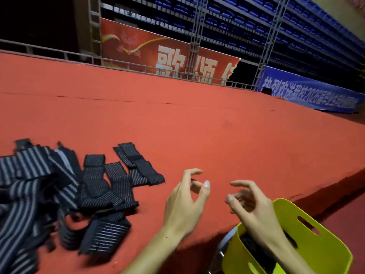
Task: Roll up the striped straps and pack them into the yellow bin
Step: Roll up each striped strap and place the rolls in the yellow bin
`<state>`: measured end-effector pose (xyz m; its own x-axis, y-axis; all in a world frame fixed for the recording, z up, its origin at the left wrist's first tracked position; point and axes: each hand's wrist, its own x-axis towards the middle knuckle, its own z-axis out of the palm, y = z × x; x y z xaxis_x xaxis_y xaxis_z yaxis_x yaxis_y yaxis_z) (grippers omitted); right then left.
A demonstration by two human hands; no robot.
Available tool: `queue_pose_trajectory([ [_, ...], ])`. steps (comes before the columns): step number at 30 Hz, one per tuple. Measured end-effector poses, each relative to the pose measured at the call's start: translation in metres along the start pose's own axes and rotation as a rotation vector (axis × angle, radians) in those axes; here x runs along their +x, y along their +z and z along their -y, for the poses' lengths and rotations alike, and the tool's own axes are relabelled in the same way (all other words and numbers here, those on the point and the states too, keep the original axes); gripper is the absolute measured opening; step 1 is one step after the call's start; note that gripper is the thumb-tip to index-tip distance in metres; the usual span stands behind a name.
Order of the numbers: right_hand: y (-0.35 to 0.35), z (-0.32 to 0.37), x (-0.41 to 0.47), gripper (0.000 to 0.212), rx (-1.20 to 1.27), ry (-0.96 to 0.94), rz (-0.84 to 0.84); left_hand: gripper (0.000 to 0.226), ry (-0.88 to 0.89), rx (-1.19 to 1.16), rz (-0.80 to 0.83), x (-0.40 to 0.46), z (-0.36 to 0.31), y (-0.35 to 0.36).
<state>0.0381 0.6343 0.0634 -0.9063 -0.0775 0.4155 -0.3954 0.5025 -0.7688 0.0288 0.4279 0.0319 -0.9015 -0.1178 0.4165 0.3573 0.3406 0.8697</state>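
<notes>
The black fabric straps with grey stripes [65, 194], heaped on the red felt platform [197, 125] at the lower left of the frame, are judged light, limp and best pinched at one end. The left hand [185, 202] and right hand [250, 204] are held empty, fingers loosely curled, above the yellow plastic bin [308, 242] at lower right.

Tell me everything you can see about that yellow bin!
The yellow bin looks like smooth, bright plastic with thin walls and slot handles cut into its sides. It is open on top and sits low at the bottom right, beside and below the edge of the red carpeted platform. Something dark lies inside, too hidden to name. The right hand hovers above it, its forearm crossing the rim; whether they touch is unclear.
</notes>
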Motion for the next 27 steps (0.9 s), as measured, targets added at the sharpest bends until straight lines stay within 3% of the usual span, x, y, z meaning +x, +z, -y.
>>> queue_pose_trajectory([
  [9,0.193,0.071,0.052,0.032,0.118,-0.138,0.317,0.050,-0.105,0.269,-0.279,-0.012,0.053,-0.213],
  [15,0.329,0.113,0.076,0.035,0.147,-0.199,0.472,0.049,-0.270,0.409,-0.478,-0.022,0.107,-0.332],
  [21,0.448,0.123,0.100,0.048,-0.035,-0.215,0.614,0.040,-0.452,0.488,-0.529,-0.039,0.159,-0.383],
  [27,0.544,0.130,0.132,0.066,-0.160,-0.164,0.681,0.029,-0.522,0.520,-0.493,-0.050,0.163,-0.391],
])
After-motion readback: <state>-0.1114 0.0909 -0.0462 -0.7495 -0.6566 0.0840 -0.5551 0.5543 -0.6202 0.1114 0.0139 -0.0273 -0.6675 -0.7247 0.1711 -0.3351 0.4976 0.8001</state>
